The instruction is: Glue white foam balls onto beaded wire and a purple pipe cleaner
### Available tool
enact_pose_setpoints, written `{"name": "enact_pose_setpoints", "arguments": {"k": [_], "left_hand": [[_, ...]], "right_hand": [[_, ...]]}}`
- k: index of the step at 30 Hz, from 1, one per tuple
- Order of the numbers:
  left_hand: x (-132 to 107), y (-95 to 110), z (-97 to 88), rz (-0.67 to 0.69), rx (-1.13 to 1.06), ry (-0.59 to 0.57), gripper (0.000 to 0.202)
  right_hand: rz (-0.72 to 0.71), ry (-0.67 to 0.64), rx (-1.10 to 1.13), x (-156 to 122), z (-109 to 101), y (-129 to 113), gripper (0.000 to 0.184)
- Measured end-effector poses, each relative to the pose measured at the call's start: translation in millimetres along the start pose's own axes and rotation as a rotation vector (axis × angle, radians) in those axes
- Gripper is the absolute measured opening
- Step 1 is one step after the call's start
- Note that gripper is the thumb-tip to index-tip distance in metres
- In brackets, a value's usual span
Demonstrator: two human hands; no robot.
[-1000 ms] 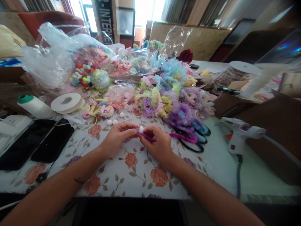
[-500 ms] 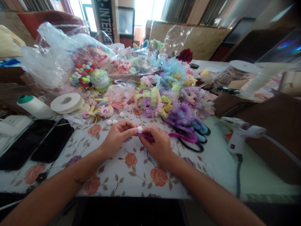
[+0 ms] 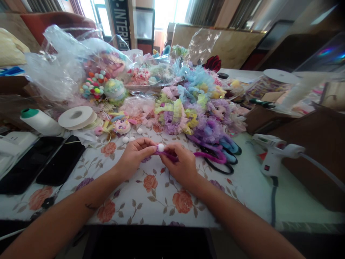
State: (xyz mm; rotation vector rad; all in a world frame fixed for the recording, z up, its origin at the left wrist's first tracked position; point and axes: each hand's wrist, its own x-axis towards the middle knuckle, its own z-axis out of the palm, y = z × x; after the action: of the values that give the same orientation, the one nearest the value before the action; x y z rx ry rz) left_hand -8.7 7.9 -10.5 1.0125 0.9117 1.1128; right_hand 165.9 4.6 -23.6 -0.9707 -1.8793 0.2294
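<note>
Both my hands meet over the floral tablecloth [image 3: 151,198] at the middle of the table. My left hand [image 3: 134,154] pinches a small white pom-pom [image 3: 161,147] against a fuzzy purple band [image 3: 168,155]. My right hand [image 3: 180,163] is closed round that purple band and steadies it from the right. The band's far end [image 3: 207,154] trails to the right toward a pile of fuzzy hoops. A few loose white pom-poms [image 3: 128,139] lie just beyond my left hand.
A white glue gun [image 3: 272,153] with its cord lies at the right. Two black phones [image 3: 43,163] lie at the left, by a ribbon spool [image 3: 77,117] and a thread cone [image 3: 40,121]. Frilly lace trims, a doll [image 3: 219,111] and plastic bags crowd the back.
Both hands have shifted very slightly upward with the pom-pom and the purple band; otherwise nothing has moved.
</note>
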Motion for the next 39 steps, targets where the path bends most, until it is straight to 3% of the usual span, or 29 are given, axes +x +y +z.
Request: {"name": "enact_pose_setpoints", "arguments": {"k": [9, 18, 23, 27, 30, 35, 39], "left_hand": [[0, 4, 3.5, -0.083, -0.053, 0.039, 0.014], [0, 4, 3.0, -0.074, -0.098, 0.023, 0.014], [3, 11, 3.7, -0.119, -0.243, 0.102, 0.014], [6, 15, 0.0, -0.131, -0.328, 0.190, 0.014], [8, 15, -2.6, -0.140, -0.338, 0.219, 0.015], [9, 10, -3.5, -0.125, -0.279, 0.206, 0.013], [9, 8, -3.7, -0.146, -0.235, 0.213, 0.011]], "right_hand": [[0.064, -0.053, -0.018, 1, -2, -2, 0.007], [0.019, -0.059, -0.044, 1, -2, -3, 0.010], [-0.031, 0.018, -0.086, 12, -15, -3, 0.019], [0.175, 0.180, -0.147, 18, -35, 9, 0.013], [0.335, 0.228, -0.280, 9, -59, 31, 0.016], [0.343, 0.257, -0.649, -31, -116, 76, 0.023], [0.405, 0.390, -0.820, -60, -152, 90, 0.025]]}}
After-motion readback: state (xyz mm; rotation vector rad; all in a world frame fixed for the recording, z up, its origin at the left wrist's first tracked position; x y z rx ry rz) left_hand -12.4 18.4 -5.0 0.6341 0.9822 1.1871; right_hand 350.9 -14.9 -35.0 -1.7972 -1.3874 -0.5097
